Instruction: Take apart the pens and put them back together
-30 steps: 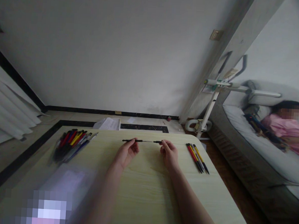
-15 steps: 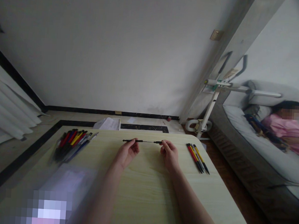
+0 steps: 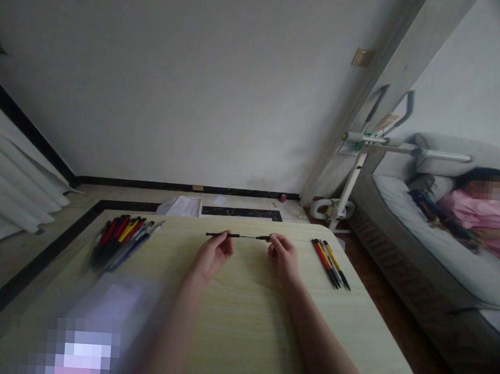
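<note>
Pale tabletop (image 3: 242,322); black pen (image 3: 235,236) at its twelve o'clock, left hand (image 3: 212,257) fingers pinching barrel (image 3: 211,234), right hand (image 3: 285,259) fingers pinching short end (image 3: 262,238). Likely light, stiff; thin rod (image 3: 247,237) may bend, grip thick parts.

The bench (image 3: 237,321) is pale yellow with wavy lines. On its far left lies a big pile of pens (image 3: 122,238). A small bunch of pens (image 3: 331,264) lies on the right.
</note>
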Demonstrator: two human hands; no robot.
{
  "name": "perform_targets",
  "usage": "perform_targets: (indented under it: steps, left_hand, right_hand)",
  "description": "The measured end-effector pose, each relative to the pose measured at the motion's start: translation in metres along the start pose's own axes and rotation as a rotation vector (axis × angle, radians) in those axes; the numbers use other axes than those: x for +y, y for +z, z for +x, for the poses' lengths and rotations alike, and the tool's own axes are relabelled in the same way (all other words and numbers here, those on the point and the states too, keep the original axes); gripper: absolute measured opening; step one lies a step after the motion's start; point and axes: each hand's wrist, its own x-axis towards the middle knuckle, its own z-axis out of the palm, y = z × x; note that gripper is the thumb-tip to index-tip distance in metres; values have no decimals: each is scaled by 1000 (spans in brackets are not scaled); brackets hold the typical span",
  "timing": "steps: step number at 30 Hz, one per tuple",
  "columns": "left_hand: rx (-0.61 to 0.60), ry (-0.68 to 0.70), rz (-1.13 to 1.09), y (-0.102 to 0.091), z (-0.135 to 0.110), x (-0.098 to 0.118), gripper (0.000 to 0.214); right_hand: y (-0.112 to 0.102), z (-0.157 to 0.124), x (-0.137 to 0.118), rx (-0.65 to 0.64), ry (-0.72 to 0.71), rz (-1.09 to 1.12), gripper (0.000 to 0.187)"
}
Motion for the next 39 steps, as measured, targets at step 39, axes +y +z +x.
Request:
perform_targets:
  steps: [39]
  left_hand:
    - [25, -4, 75, 6, -4, 0, 19]
  right_hand:
    - [6, -8, -5, -32, -34, -195, 25]
